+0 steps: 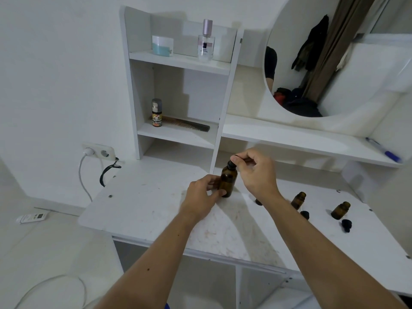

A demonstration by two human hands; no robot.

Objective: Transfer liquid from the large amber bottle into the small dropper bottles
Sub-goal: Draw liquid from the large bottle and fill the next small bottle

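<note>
Home bedroom dressing table; round mirror (334,63) reflecting hung clothes; perfume bottle (205,41), comb (187,124) on shelves

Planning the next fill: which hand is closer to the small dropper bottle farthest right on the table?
Right. The right hand pinches the large amber bottle's cap, with its forearm passing near the small dropper bottle. The left hand grips the large bottle's body, farther away.

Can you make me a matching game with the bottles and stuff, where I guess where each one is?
Things:
1. large amber bottle
2. perfume bottle
3. blue pen
4. comb

Places:
A. top shelf
B. long shelf under the mirror
C. held by the left hand on the table
D. middle shelf, lying flat

Pairs: 1-C, 2-A, 3-B, 4-D
</note>
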